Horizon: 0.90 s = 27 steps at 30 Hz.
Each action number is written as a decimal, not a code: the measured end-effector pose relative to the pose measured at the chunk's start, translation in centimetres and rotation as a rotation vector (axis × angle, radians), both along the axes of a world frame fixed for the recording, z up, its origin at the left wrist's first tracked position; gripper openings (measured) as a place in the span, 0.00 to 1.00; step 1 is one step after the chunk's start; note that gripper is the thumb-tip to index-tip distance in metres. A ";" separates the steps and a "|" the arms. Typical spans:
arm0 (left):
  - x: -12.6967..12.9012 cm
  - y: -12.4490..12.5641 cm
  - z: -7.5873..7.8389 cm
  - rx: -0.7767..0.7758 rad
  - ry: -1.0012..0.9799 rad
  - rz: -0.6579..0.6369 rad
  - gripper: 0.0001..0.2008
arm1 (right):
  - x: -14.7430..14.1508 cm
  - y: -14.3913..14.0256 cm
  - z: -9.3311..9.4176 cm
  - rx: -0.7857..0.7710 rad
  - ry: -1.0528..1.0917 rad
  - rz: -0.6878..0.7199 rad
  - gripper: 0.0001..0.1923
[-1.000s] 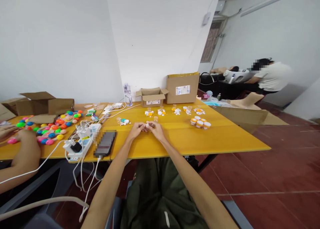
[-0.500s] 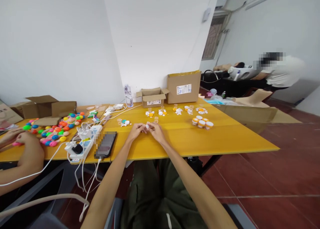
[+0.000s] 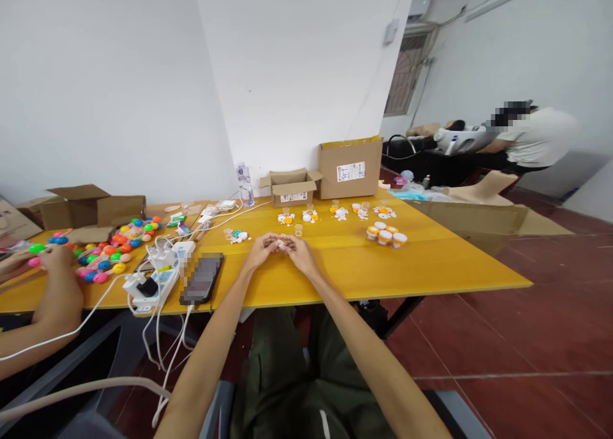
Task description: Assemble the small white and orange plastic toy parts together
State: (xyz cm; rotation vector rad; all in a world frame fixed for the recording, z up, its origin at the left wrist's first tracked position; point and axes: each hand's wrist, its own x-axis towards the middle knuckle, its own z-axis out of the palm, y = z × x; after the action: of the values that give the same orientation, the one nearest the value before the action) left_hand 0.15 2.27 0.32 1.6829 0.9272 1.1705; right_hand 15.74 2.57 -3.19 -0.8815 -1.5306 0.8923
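Left hand (image 3: 261, 250) and right hand (image 3: 295, 251) together over yellow table (image 3: 431, 260), fingertips pinched on small white piece (image 3: 281, 241); piece too small to tell its axis or heading. Orange-lidded jars (image 3: 385, 232) right of hands, phone (image 3: 202, 277) left. White walls, red tiled floor (image 3: 527, 337).

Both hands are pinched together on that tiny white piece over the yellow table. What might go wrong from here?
1. The small white piece sits between the fingertips of the left hand and right hand; a slip could drop it among the loose white and orange parts.
2. A forward reach might knock over the capped little jars.
3. The left elbow passes close to the phone and the charger cables at the table edge.
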 end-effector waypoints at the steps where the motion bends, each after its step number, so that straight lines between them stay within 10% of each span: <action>1: 0.0 0.0 0.0 0.005 0.009 0.001 0.15 | 0.0 0.0 0.1 -0.021 0.027 0.002 0.11; 14: 0.2 -0.3 0.1 0.008 -0.043 0.102 0.14 | 0.6 -0.9 1.0 -0.044 -0.041 -0.118 0.09; 21: 0.0 -0.2 0.4 0.015 -0.153 0.191 0.16 | 1.0 -0.7 1.3 0.282 -0.535 -0.583 0.13; 27: 0.0 0.1 0.2 0.001 -0.170 0.215 0.15 | -0.7 0.0 2.3 0.469 -1.082 -0.495 0.16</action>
State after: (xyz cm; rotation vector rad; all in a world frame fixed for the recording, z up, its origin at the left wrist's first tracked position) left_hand 0.17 2.35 0.53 1.4848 1.0182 1.4333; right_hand 15.08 2.58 -0.91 -1.3874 -2.1214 -0.4117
